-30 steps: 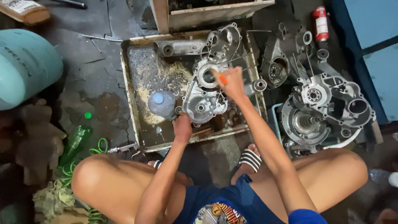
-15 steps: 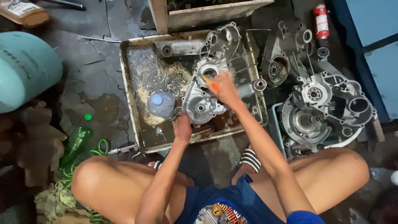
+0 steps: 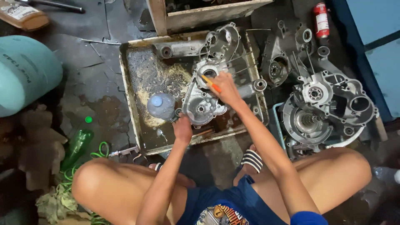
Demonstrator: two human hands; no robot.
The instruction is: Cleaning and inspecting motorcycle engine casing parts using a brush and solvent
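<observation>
Right hand (image 3: 226, 88) stretched forward, clamped on an orange-handled brush (image 3: 210, 82) over the grey metal engine casing (image 3: 202, 104) (in the oily tray (image 3: 137, 116)), left hand (image 3: 182, 130) gripping its edge.

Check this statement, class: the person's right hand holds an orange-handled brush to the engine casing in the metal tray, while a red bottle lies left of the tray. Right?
Not quite. The head view shows the bottle left of the metal tray is green, not red. The right hand does hold the orange-handled brush to the engine casing.

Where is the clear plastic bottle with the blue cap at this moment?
In the head view, the clear plastic bottle stands in the metal tray, left of the engine casing and just above the left hand.
</observation>
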